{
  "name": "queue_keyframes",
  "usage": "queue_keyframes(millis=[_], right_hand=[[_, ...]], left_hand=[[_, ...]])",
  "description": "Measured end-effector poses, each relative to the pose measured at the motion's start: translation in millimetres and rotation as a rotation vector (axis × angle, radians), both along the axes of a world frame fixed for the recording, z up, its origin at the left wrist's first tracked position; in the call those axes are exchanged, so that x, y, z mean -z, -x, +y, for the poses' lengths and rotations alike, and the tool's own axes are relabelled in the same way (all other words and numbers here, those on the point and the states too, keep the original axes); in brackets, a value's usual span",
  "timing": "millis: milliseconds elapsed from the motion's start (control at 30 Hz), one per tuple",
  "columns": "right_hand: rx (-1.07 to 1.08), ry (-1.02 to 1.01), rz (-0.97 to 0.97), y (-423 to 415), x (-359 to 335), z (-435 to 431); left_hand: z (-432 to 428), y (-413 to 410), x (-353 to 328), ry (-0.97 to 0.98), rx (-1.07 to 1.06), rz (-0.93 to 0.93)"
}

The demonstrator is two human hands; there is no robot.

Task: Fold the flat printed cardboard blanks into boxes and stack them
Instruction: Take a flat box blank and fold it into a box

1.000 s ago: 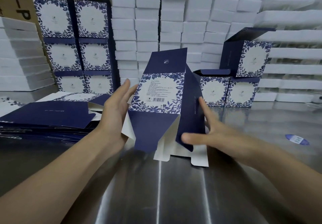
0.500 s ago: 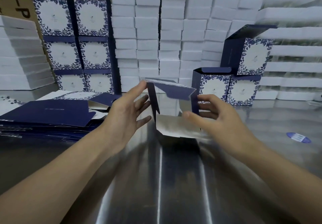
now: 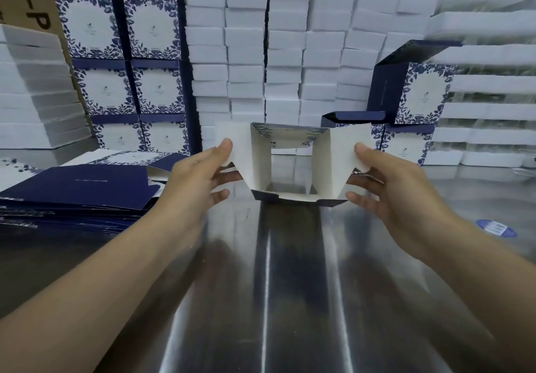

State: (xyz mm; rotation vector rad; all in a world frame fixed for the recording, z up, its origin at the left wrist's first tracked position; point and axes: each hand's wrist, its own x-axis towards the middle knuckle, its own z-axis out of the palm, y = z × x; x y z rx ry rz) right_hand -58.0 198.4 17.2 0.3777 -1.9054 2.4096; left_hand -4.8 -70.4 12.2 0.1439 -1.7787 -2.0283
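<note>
A shiny metal table [image 3: 290,300] is carrying a pile of flat navy blanks [image 3: 78,192] lying left of the left hand [image 3: 194,181]. Folded floral boxes [image 3: 406,143] are standing beyond the right hand [image 3: 397,187], and a blue oval sticker [image 3: 496,228] is lying to its right.

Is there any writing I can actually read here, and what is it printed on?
"O-P": large dark letters, cut off, on the brown carton.
Finished printed boxes: small logo and text, too blurred.
Flat blanks: faint line, unreadable.
Blue sticker on the table: unreadable.

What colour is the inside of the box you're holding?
Plain white inside the box, seen best in the head view.
</note>
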Motion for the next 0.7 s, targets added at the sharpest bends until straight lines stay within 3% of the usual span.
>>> queue_keyframes(millis=[167,300,400,533,600,700], right_hand=[[-0.279,0.230,-0.173,-0.8,-8.8,6.6],[-0.364,0.247,-0.217,-2.8,-7.1,4.7],[-0.205,0.165,-0.101,-2.8,-6.2,1.1],[0.281,-0.259,0.354,0.6,1.2,4.3],[0.361,-0.537,0.540,5.2,7.9,6.3],[0.365,-0.796,0.591,9.0,17.8,7.6]], left_hand=[[-3.8,-0.3,-6.0,-0.346,0.284,-0.023],[-1.1,2.0,0.2,-0.288,0.320,-0.063],[-0.8,3.3,-0.7,-0.206,0.132,0.019],[-1.4,0.3,6.0,0.246,-0.141,0.170],[1.0,-2.0,10.0,0.455,-0.086,0.292],[0.5,-0.6,18.2,0.769,-0.151,0.335]])
